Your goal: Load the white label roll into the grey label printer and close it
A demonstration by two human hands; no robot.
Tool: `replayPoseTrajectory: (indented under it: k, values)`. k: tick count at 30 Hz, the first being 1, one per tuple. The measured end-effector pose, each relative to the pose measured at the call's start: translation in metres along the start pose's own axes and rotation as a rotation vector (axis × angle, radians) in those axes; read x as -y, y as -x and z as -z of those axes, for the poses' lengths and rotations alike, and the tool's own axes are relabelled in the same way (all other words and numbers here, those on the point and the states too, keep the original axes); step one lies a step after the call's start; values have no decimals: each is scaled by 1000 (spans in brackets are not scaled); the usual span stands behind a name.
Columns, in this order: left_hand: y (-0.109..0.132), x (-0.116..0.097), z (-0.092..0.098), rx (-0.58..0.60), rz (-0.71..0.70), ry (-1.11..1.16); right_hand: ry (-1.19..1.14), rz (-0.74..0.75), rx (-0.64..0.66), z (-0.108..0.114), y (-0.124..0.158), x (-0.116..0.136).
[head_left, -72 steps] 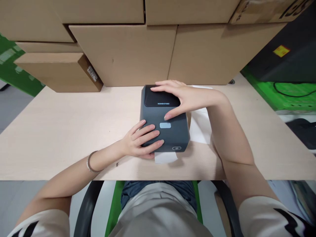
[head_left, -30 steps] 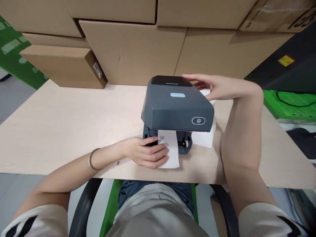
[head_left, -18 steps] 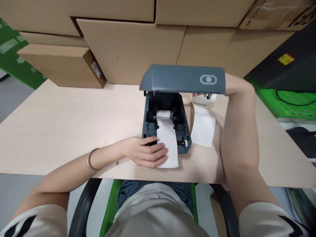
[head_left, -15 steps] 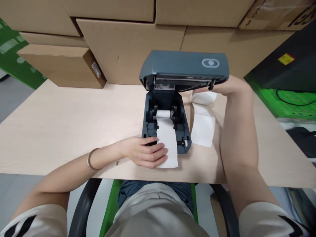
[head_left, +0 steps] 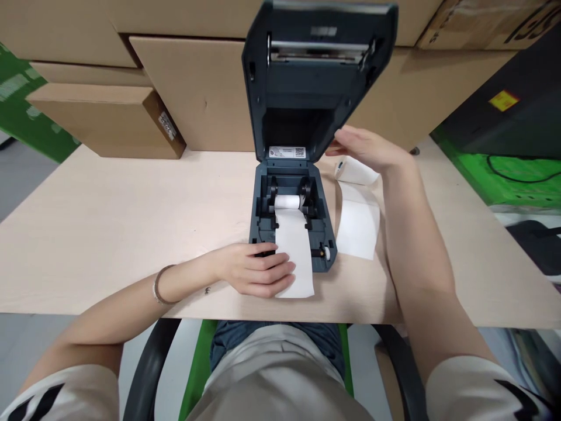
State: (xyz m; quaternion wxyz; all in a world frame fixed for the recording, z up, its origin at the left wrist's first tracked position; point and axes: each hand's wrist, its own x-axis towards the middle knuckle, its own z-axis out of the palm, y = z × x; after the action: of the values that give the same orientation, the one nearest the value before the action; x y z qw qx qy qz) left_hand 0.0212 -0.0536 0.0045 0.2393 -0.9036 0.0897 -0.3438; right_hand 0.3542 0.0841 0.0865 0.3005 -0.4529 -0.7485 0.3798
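A dark grey label printer (head_left: pixel 325 228) stands on the desk with its lid (head_left: pixel 302 82) raised upright. Inside it sits a small white paper roll (head_left: pixel 287 202), and a white paper strip (head_left: pixel 298 245) runs from it over the front edge. My left hand (head_left: pixel 260 270) lies on the strip and the printer's front left corner, fingers slightly spread. Beside the lid's lower right edge is my right hand (head_left: pixel 366 147), its fingers loosely extended and the tips partly hidden; contact with the lid is unclear. Below it, another white paper roll (head_left: pixel 356 172) lies with its strip (head_left: pixel 359 225) unrolled.
Large cardboard boxes (head_left: pixel 197 88) stand behind the desk (head_left: pixel 131 222), and a flatter box (head_left: pixel 100 120) is at the back left. A dark box with a yellow label (head_left: pixel 477 111) and a green crate (head_left: pixel 526 181) are at the right.
The printer lid has swung farther up and back, exposing its underside. My right hand has moved left and slightly up, out from behind the lid. My left hand has stayed on the strip.
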Motion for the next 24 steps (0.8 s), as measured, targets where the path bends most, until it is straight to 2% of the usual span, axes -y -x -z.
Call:
replayPoseTrajectory:
  k: [5,8,12,15,17,18,21,24]
  values:
    - [-2,2,1,-43,25,9,62,-114,-117,-15,-15,-7]
    - [-4,2,1,-44,40,5,140,-137,-132,-16,-17,-2]
    - [-1,1,-2,-79,26,-6,351,-284,-82,-11,0,22]
    - [10,6,-4,-158,149,20,643,-342,-113,-18,19,51]
    - [20,13,-5,-182,287,61,801,-275,-163,-32,27,69]
    - [25,17,-5,-171,359,65,833,-206,-149,-40,28,75]
    - [36,25,-7,-64,551,30,798,65,88,-66,24,78]
    - [39,27,-9,37,628,65,868,188,296,-89,15,67]
